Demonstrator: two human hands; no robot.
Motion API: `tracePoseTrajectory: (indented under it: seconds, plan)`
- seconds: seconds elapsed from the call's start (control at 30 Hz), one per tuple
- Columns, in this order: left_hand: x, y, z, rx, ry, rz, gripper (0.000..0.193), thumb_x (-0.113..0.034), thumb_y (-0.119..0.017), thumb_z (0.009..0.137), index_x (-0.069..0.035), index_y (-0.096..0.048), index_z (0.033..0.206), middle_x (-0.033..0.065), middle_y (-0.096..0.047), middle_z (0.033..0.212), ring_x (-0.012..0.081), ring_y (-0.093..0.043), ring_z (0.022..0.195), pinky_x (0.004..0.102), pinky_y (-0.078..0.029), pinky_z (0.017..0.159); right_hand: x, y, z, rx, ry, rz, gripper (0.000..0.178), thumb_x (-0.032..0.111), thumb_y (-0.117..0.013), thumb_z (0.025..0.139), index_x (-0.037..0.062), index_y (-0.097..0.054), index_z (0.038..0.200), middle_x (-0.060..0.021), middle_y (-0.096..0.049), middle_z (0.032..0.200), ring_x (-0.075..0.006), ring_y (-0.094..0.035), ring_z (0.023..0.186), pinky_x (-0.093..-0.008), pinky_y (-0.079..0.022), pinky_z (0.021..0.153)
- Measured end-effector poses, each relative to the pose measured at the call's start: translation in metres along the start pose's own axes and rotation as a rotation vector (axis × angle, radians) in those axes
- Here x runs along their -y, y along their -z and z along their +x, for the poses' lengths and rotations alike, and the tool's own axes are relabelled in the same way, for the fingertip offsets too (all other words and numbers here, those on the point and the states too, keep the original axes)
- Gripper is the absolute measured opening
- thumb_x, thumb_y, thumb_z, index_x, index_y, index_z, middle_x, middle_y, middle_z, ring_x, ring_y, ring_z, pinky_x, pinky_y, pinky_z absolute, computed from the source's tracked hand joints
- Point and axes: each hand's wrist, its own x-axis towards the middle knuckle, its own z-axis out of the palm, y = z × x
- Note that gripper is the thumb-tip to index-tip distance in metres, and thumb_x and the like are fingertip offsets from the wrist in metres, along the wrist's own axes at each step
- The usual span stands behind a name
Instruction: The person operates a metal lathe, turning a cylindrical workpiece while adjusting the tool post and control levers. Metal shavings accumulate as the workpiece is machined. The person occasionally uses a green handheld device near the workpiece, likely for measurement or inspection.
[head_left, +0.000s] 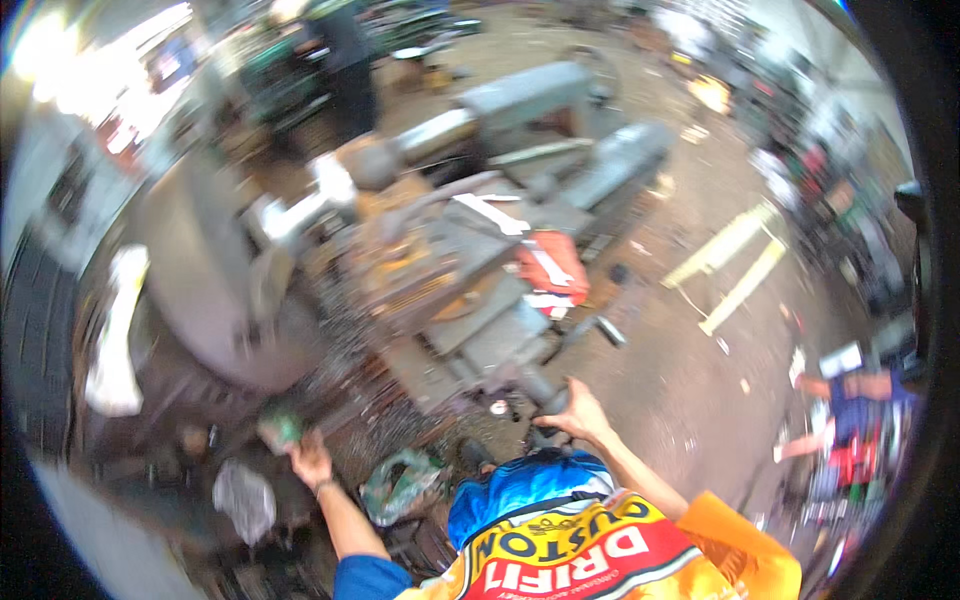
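A large metal lathe fills the middle and left. My left hand (312,462) reaches to the lathe's front, with its blurred fingers closed at a small rounded green thing (281,428) whose kind I cannot make out. Above it stands the big round chuck (215,285). My right hand (578,412) is wrapped round a dark cylindrical handle (540,388) at the near end of the cross slide. Behind that lies the carriage with its rusty tool post (405,255). A red cloth (553,266) with white strips on it rests on the carriage's right side.
Metal chips (335,365) litter the bed below the chuck. A clear plastic bag (244,500) and a greenish bag (402,485) sit near my left forearm. On the floor at right lies a pale yellow frame (735,255). Another person (850,405) is at the far right.
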Motion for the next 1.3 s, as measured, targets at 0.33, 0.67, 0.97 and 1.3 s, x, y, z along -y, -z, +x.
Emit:
tracePoseTrajectory:
  seconds: [0.33, 0.67, 0.97, 1.3]
  plan:
    - [0.009, -0.058, -0.014, -0.041, -0.268, 0.039, 0.078, -0.03, -0.075, 0.084, -0.012, -0.034, 0.147, 0.0106, -0.022, 0.156, 0.0318, -0.019, 0.144, 0.0621, -0.028, 0.114, -0.017, -0.011, 0.001, -0.087, 0.012, 0.028, 0.108, 0.053, -0.084, 0.054, -0.0051, -0.044, 0.136, -0.0286, -0.051, 0.133, -0.0395, -0.052, 0.123, -0.0424, -0.042, 0.105]
    - [-0.009, -0.056, 0.006, -0.086, -0.657, -0.225, 0.046, -0.026, -0.072, 0.088, 0.002, -0.057, 0.122, 0.0094, -0.063, 0.118, 0.0249, -0.057, 0.114, 0.039, -0.044, 0.105, 0.005, -0.019, -0.002, -0.088, 0.088, 0.125, 0.092, 0.023, -0.085, 0.054, -0.009, -0.046, 0.132, -0.025, -0.061, 0.113, -0.0344, -0.06, 0.104, -0.0402, -0.047, 0.092]
    - [0.01, -0.09, 0.013, -0.15, -0.69, -0.273, 0.066, 0.002, -0.076, 0.08, -0.022, -0.048, 0.134, 0.0042, -0.053, 0.134, 0.0288, -0.05, 0.122, 0.0609, -0.038, 0.104, -0.008, -0.024, 0.001, -0.042, 0.081, 0.15, 0.088, 0.022, -0.083, 0.057, -0.0079, -0.045, 0.131, -0.0233, -0.06, 0.11, -0.0306, -0.06, 0.097, -0.0377, -0.049, 0.088]
    - [0.007, -0.145, -0.015, -0.201, -0.943, 0.299, 0.105, 0.017, -0.079, 0.065, -0.004, -0.02, 0.148, 0.0132, -0.04, 0.141, 0.0256, -0.044, 0.126, 0.0392, -0.037, 0.11, -0.009, -0.026, 0.002, -0.059, 0.07, 0.176, 0.085, 0.021, -0.082, 0.056, -0.0081, -0.047, 0.128, -0.0234, -0.06, 0.109, -0.0321, -0.06, 0.098, -0.0386, -0.047, 0.09]
